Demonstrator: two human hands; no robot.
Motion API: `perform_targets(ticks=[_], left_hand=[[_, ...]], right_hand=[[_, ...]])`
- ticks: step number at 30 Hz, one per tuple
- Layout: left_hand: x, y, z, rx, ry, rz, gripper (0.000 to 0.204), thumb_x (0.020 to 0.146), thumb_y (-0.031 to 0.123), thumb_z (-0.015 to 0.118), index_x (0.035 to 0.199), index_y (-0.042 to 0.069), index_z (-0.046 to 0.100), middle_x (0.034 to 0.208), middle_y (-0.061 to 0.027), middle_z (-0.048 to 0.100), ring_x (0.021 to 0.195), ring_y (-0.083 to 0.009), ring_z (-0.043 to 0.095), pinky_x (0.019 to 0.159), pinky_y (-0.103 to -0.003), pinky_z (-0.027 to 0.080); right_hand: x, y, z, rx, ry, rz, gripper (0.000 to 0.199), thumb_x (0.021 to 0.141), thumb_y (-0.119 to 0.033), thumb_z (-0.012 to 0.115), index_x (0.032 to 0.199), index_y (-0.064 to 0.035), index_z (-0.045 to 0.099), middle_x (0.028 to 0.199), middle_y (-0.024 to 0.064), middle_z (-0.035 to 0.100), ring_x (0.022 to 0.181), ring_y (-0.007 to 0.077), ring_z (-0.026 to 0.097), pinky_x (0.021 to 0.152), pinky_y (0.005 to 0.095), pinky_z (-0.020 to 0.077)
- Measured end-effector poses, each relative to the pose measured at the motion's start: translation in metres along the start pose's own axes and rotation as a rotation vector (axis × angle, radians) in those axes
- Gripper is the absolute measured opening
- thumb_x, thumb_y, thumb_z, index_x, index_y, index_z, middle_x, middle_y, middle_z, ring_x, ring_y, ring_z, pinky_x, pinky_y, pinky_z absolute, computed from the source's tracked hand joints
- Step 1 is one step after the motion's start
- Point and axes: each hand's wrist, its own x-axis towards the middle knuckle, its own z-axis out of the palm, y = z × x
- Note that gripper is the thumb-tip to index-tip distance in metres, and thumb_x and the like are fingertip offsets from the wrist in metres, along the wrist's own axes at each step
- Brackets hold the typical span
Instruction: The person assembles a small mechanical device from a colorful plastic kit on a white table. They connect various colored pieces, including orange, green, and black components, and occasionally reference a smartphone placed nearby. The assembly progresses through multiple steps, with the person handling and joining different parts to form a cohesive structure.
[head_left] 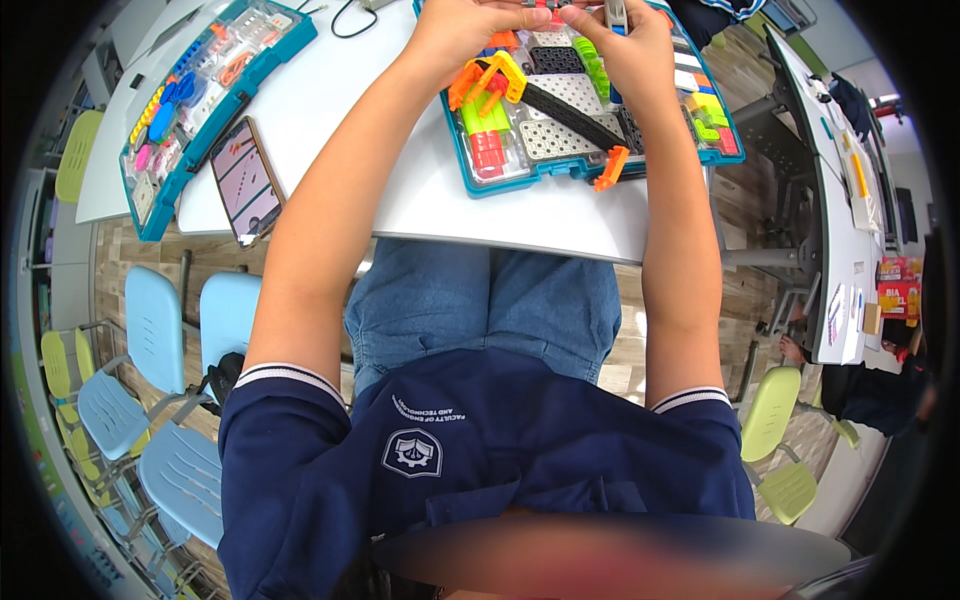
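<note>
Fingers of left hand (462, 28) and right hand (622, 35) pinch a small part (541, 10) between them.

A white worktop (560, 215) stands on a wood-plank floor (130, 250), with pale blue chairs (160, 330) and yellow-green chairs (75, 155) to the left, further white tables (835, 220) and a yellow-green chair (775, 410) to the right, under even bright lighting.

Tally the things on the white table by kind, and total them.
Teal parts trays: 2 (near tray, far tray)
Phones: 1 (phone)
Black cables: 1 (cable)
Total: 4
</note>
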Motion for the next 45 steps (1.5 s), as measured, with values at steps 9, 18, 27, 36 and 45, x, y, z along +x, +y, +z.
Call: perform_targets(ticks=[9, 18, 27, 36, 45], left_hand=[[0.012, -0.012, -0.009, -0.13, 0.094, 0.077, 0.027, 0.087, 0.002, 0.078, 0.112, -0.004, 0.071, 0.1, -0.0113, 0.075, 0.086, -0.0155, 0.072, 0.074, -0.028, 0.059], [0.012, -0.017, -0.005, 0.039, 0.104, 0.222, 0.024, 0.086, -0.007, 0.075, 0.109, -0.005, 0.071, 0.096, -0.0123, 0.075, 0.083, -0.0143, 0.072, 0.076, -0.026, 0.059], [0.0, -0.005, 0.003, 0.196, 0.118, 0.29, 0.019, 0.086, -0.01, 0.069, 0.104, -0.006, 0.074, 0.097, -0.0115, 0.076, 0.085, -0.0149, 0.074, 0.076, -0.025, 0.059], [-0.008, -0.002, 0.007, 0.399, 0.041, 0.46, 0.023, 0.084, -0.011, 0.069, 0.104, -0.002, 0.076, 0.086, -0.0074, 0.071, 0.062, -0.0091, 0.065, 0.054, -0.024, 0.053], [-0.008, 0.0, 0.01, 0.283, 0.035, 0.245, 0.022, 0.084, -0.009, 0.071, 0.104, -0.003, 0.075, 0.09, -0.0083, 0.076, 0.06, -0.0079, 0.064, 0.053, -0.023, 0.052]], right_hand=[[0.004, 0.006, -0.001, -0.203, 0.219, -0.23, 0.018, 0.081, -0.004, 0.081, 0.095, 0.0001, 0.071, 0.082, 0.0075, 0.069, 0.076, 0.0205, 0.064, 0.071, 0.0332, 0.049], [-0.003, -0.003, 0.003, -0.49, 0.187, -0.464, 0.02, 0.077, 0.002, 0.077, 0.093, -0.0001, 0.065, 0.088, 0.0174, 0.064, 0.085, 0.0384, 0.063, 0.074, 0.0438, 0.0471], [-0.004, -0.001, 0.002, -0.498, 0.156, -0.484, 0.021, 0.076, 0.003, 0.075, 0.094, -0.0009, 0.064, 0.09, 0.0163, 0.063, 0.087, 0.0386, 0.062, 0.075, 0.0445, 0.0464], [-0.007, -0.003, 0.004, -0.696, 0.063, -0.596, 0.021, 0.078, 0.006, 0.065, 0.097, -0.0035, 0.064, 0.092, 0.0152, 0.062, 0.092, 0.0383, 0.059, 0.08, 0.0463, 0.0436], [-0.01, -0.007, 0.006, -0.556, 0.035, -0.557, 0.021, 0.078, 0.006, 0.066, 0.097, -0.0035, 0.065, 0.091, 0.0158, 0.061, 0.09, 0.0387, 0.058, 0.078, 0.0456, 0.0441]])
